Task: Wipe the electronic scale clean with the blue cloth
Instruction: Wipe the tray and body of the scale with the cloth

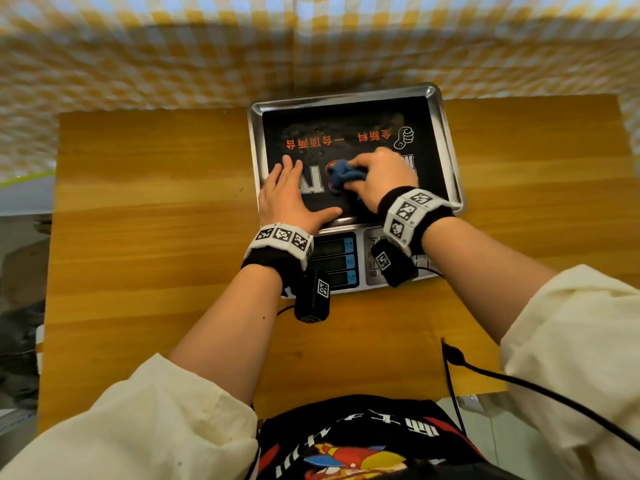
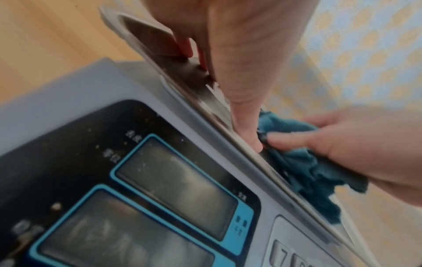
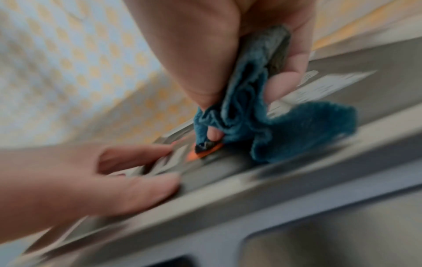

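Wooden table (image 1: 156, 188) against yellow checked cloth (image 1: 173, 57), electronic scale (image 1: 446, 140) at its far middle, left hand (image 1: 287, 195) flat on the pan's near left with fingers straight, right hand (image 1: 381, 178) clutching the bunched blue cloth (image 1: 343, 173) on the pan's black sticker

Market-stall setting, price scale (image 1: 353, 188), checked cloth (image 1: 173, 53)

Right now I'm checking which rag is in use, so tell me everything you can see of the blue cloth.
The blue cloth is a small, fuzzy, dark teal rag, crumpled into a bunch, not spread flat. The right hand grips it, fingers curled round its folds, pressing it onto the scale's black printed pan. A loose flap hangs out beside the fingers. The left hand lies flat on the pan just beside it.
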